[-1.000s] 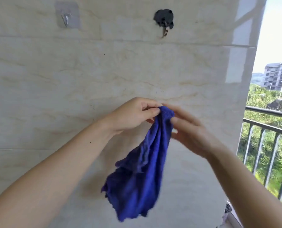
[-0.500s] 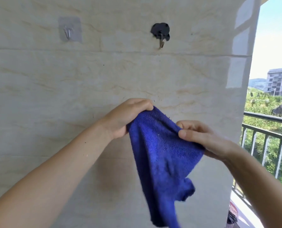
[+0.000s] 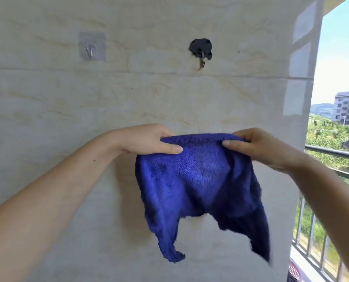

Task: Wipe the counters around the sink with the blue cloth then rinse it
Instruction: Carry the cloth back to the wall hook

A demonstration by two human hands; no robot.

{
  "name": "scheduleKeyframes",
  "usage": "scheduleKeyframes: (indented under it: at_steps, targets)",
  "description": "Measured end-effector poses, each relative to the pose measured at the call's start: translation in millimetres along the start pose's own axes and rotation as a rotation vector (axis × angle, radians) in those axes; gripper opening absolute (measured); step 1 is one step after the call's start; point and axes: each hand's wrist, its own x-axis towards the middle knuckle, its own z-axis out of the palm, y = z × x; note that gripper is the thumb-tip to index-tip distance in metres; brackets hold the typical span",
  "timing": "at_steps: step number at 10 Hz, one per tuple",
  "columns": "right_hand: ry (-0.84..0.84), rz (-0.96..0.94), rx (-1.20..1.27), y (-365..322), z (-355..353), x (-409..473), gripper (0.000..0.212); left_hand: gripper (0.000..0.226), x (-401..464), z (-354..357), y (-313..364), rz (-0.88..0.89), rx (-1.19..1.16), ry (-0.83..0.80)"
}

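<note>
Both hands are up in front of the tiled wall [image 3: 47, 123], holding the blue cloth [image 3: 198, 180] stretched between them by its top edge. The left hand [image 3: 149, 140] pinches the left end of that edge: the thumb lies flat across the front of the fabric, pointing right, and the other fingers are curled behind it, mostly hidden by the cloth. The right hand [image 3: 257, 145] does the mirror of this at the right end, thumb pressed on the front and pointing left, the fingers bent over the top and down the back. The two thumbs are near each other but apart, with a span of rolled blue hem between them.

Below the hands the cloth hangs free in the air, close to the wall and casting a shadow on it. It looks like terry or microfibre, deep blue, rumpled, with two ragged corners dangling, one at the lower left and a longer one at the lower right, whose edge is blurred.

Above the cloth, two hooks are stuck to the wall: a clear adhesive hook [image 3: 92, 46] to the left and a black-backed metal hook [image 3: 201, 50] almost straight over the cloth. Neither holds anything.

To the right the wall ends at an open balcony with a dark metal railing [image 3: 332, 152], green bushes beyond it and an apartment block [image 3: 346, 106] in the distance under a bright sky.
</note>
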Motion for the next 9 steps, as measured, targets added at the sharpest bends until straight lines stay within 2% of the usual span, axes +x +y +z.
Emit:
scheduleKeyframes:
  at_steps: [1, 2, 3, 4, 5, 6, 7, 8, 9]
  targets:
    - [-0.06, -0.084, 0.091, -17.1, -15.6, 14.1, 0.044, 0.024, 3.4, -14.8, 5.0, 0.093, -0.152, 0.039]
    - [-0.27, -0.083, 0.137, -39.7, -27.2, 23.6, 0.023, 0.031, 16.2, -33.5, 16.3, 0.17, -0.079, 0.217]
    - [0.01, -0.098, 0.174, -54.8, -38.6, 43.5, 0.021, 0.024, 34.3, -56.3, 27.9, 0.244, 0.145, 0.505]
    - [0.469, -0.169, -0.094, -62.9, -49.0, 81.4, 0.015, 0.025, 56.1, -77.2, 41.8, 0.239, 0.383, 0.822]
    - [0.724, -0.216, -0.516, -75.5, -63.0, 110.0, 0.022, 0.026, 77.8, -87.1, 56.4, 0.123, 0.589, 1.0]
    - [0.701, -0.136, -0.799, -72.0, -67.7, 114.9, 0.028, 0.032, 87.8, -83.7, 57.9, 0.016, 0.871, 1.026]
    - [0.594, -0.053, -0.94, -55.8, -47.6, 96.3, 0.031, 0.033, 86.1, -55.9, 41.2, 0.023, 0.972, 0.971]
    - [0.54, 0.014, -0.893, -49.9, -15.7, 80.6, 0.027, 0.028, 89.8, -29.9, 40.6, 0.001, 0.748, 0.977]
    - [0.491, -0.004, -0.73, -36.5, 2.8, 62.5, 0.019, 0.029, 82.4, -5.2, 32.8, 0.018, 0.352, 0.932]
